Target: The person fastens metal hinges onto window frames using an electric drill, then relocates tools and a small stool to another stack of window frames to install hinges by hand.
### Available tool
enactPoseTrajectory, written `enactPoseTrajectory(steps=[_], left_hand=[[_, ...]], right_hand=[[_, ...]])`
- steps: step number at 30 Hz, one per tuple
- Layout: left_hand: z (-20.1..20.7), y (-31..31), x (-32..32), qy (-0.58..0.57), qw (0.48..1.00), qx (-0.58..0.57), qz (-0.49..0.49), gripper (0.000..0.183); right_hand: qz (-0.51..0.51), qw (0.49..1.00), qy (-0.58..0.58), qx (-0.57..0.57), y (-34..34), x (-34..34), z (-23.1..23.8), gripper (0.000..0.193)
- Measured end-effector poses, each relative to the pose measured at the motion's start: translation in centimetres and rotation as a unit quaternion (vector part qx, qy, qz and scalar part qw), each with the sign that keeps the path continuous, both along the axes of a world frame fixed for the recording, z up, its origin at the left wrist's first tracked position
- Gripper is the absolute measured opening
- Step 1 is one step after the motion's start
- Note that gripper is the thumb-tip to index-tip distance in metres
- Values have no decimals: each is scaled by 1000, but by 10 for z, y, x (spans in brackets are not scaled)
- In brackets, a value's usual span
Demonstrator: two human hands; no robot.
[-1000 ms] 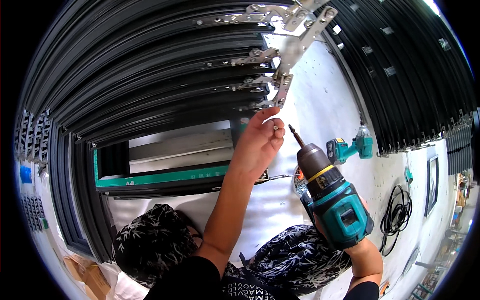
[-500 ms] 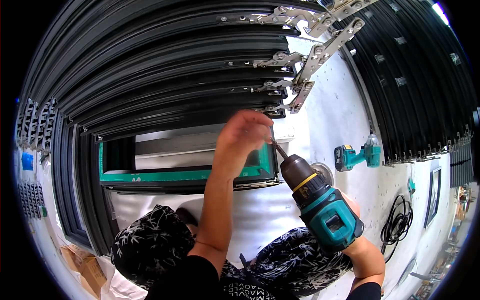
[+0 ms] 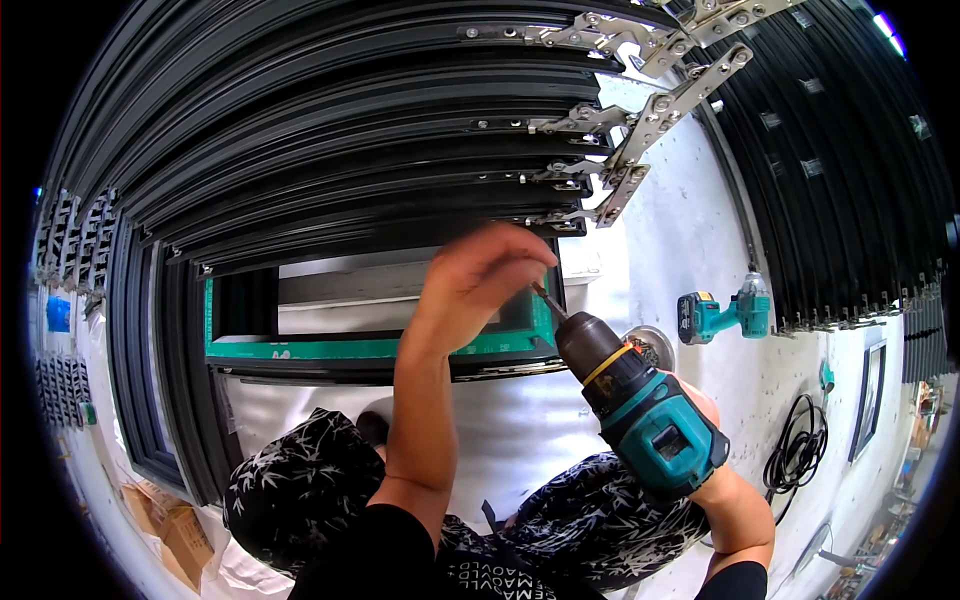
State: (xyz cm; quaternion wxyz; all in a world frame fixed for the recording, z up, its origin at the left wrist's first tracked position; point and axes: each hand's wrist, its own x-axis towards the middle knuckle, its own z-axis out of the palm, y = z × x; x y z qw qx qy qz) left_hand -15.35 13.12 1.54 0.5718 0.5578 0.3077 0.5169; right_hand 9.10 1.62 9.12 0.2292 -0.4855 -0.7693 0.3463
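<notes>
My right hand (image 3: 702,402), mostly hidden, grips a teal and black cordless drill (image 3: 655,435). Its dark chuck carries a slim bit (image 3: 548,297) that points up and left. My left hand (image 3: 482,280) is at the bit's tip, fingers curled and pressed together; whatever they pinch is hidden, and motion blurs part of the hand. Under this hand lies a black window frame (image 3: 460,374) with a green strip (image 3: 370,349) along its inner side. The bit's tip is over the frame's right end; whether it touches is unclear.
Stacked black frames (image 3: 380,130) with metal hinge arms (image 3: 655,115) rise just beyond my left hand. A round dish of small metal pieces (image 3: 655,347) sits behind the drill. Farther right are a second teal power tool (image 3: 725,308), a coiled black cable (image 3: 797,445) and dark profiles (image 3: 830,190).
The drill's chuck and bit have shifted slightly left. My left hand's fingers have changed pose beside the tip, and the forearm has swung a little left. The view has shifted slightly.
</notes>
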Motion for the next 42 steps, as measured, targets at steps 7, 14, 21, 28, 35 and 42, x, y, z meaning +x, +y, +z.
enactPoseTrajectory(steps=[7,14,21,28,35,42], left_hand=[[0,0,-3,-95,989,-111,-20,22],[-15,-23,13,-138,955,-218,149,54],[0,-33,23,-223,914,-320,109,46],[-4,-25,20,-229,914,-316,110,40],[-14,-22,17,-233,918,-301,110,42],[-7,-33,30,-209,905,-263,262,34]], right_hand=[[-11,999,34,11,5,-15,-14,57],[-28,992,27,119,35,-40,-21,61],[-29,983,-23,178,60,-70,-39,66],[-48,987,-31,152,59,-79,-38,69],[-45,985,-28,163,59,-86,-40,69],[-65,981,-40,180,61,-81,-41,61]])
